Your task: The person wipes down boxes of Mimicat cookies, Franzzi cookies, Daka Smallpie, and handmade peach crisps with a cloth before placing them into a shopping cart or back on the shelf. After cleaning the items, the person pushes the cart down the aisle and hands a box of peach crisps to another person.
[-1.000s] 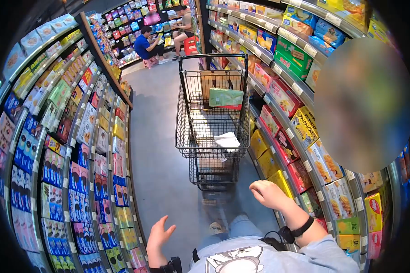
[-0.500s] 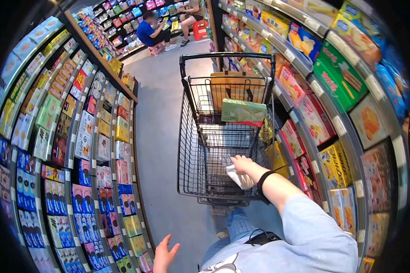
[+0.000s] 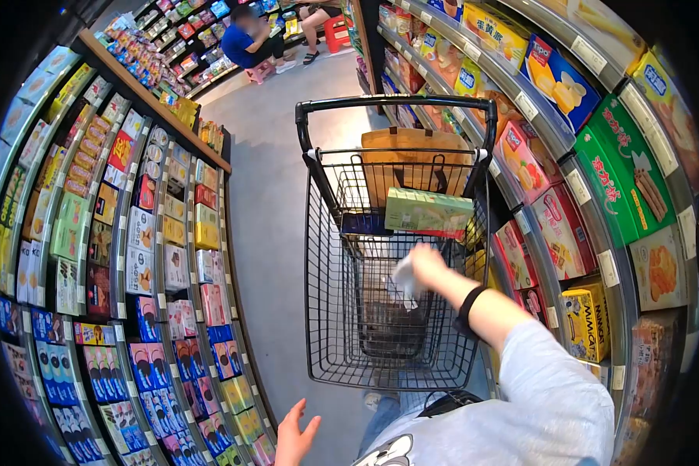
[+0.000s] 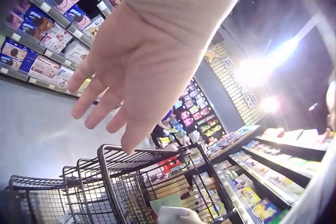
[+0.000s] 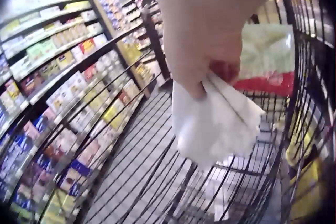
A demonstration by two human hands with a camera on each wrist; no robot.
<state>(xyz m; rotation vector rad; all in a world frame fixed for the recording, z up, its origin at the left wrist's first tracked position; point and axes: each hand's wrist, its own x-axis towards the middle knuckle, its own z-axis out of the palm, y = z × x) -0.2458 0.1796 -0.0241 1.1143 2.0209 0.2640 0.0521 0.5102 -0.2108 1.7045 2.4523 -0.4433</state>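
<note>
Inside a black wire shopping cart (image 3: 396, 102), my right hand (image 3: 431, 268) pinches a crumpled white tissue (image 5: 210, 127) that hangs below the fingers. The arm reaches over the cart's near right side. Just beyond that hand, a pale green box (image 3: 429, 210) with a red lower side leans in the far end of the basket. Behind the box stands a brown paper bag (image 3: 415, 147) with dark handles. My left hand (image 3: 297, 435) is held in the air short of the cart, holding nothing; in the left wrist view its fingers (image 4: 100, 109) are extended and slightly spread.
Shelves of packaged snacks (image 3: 147, 256) line the left of the aisle. On the right, shelves with boxes such as a green carton (image 3: 625, 175) run close beside the cart. At the aisle's far end, a person in blue (image 3: 245, 43) sits on a low stool near another seated person.
My right hand has reached into the cart, picked the white tissue up from the basket and carried it toward the green box. The cart appears closer. My left hand stays low and free.
</note>
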